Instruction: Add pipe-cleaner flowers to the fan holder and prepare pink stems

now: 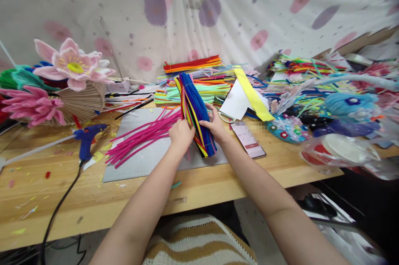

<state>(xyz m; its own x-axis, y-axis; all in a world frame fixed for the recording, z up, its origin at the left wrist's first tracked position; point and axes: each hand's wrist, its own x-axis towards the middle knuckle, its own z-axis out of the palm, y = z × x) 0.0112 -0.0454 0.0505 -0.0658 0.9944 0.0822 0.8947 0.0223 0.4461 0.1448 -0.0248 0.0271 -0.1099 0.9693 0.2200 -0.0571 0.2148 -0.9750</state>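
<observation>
I have both hands on a bundle of pipe cleaners (193, 109), mostly blue with yellow, red and green stems mixed in. It stands tilted, its lower end on the grey mat (137, 165) in front of me. My left hand (181, 134) is curled against the bundle's left side near its base, fingers closed on the stems. My right hand (215, 125) grips the right side, thumb across the front and fingers wrapped behind.

Just left of my left hand, loose pink pipe cleaners (141, 138) fan out across the mat. A blue glue gun (87, 135) lies farther left on the wooden surface (202, 192), its cord running off the near edge. A phone (248, 140) lies just right of my right wrist.

Behind the bundle sits a stack of pipe cleaners (195, 80) sorted by colour. At the right edge a clear plastic bag (338, 152) holds something round and white; I cannot tell what it is.
</observation>
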